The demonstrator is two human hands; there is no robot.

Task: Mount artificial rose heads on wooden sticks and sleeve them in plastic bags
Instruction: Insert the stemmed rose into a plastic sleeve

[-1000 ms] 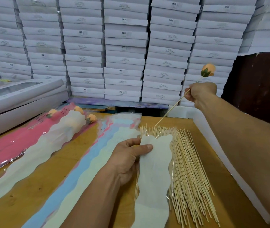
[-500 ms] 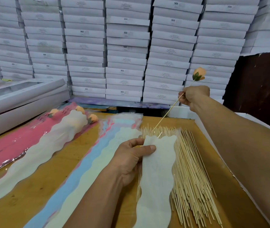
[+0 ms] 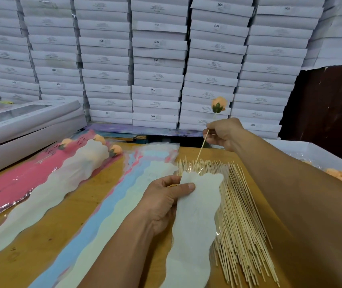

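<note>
Item: mounted rose head on stick, pinched in your right hand; tip at bag mouth, which your left hand pinches. Risk: the tip could snag or pierce the plastic if misaligned.

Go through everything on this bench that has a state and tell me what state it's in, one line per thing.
Peach artificial rose head: mounted on a stick, held in the air.
Thin wooden stick: lower tip at the bag's mouth.
Wavy-edged white plastic bag: held at its top edge.
Left hand: pinches the bag.
Right hand: grips the stick.
Loose wooden sticks: piled flat on the table.
Sleeved roses: lying at left.
</note>
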